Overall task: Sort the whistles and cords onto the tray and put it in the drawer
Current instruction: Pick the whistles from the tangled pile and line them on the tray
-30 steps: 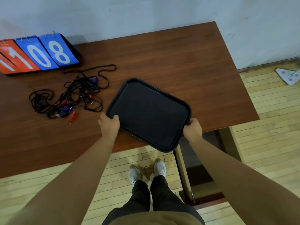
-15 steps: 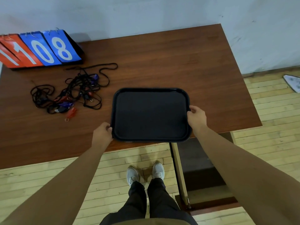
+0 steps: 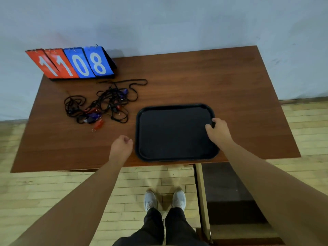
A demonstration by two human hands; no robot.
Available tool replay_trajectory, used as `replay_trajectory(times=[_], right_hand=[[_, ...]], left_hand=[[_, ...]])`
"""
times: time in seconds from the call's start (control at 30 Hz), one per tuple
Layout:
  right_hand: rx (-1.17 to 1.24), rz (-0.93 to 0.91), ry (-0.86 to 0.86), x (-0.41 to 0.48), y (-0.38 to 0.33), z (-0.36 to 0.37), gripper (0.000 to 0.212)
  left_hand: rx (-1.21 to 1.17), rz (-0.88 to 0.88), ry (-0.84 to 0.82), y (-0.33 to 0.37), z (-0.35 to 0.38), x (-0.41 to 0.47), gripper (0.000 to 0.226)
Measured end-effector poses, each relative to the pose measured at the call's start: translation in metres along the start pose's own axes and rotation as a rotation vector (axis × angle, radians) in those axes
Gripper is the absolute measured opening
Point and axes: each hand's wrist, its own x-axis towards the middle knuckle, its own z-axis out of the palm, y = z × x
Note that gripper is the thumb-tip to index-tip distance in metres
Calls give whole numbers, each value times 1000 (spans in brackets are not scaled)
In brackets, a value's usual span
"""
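1. Head view: right hand is gripping the tray by its right rim, and the tray is lying flat at the table's near edge.
2. Left hand is hovering just beside the left rim, fingers curled, holding nothing.
3. Tangled cords and whistles are lying left of the tray, apart from it, before a scoreboard.

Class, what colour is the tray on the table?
The tray is black, seen best in the head view.

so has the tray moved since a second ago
Yes. The tray has swung square and slid away from the person: it overhung the near edge of the table, and now lies wholly on it.
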Motion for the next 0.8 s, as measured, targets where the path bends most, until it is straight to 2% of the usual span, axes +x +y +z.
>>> replay_trajectory(times=[0.27,0.53,0.67,0.8], right_hand=[[-120,-277,-57,-22,-121,16,55],[-224,-484,-132,-28,-226,84,48],[-288,-479,-181,-29,-254,137,44],[-364,-504,-231,-32,-276,195,38]], left_hand=[[-41,62,135,10,-104,3,31],[-49,16,247,-40,-167,40,28],[-42,20,175,-67,-174,71,24],[28,107,108,-90,-170,113,20]])
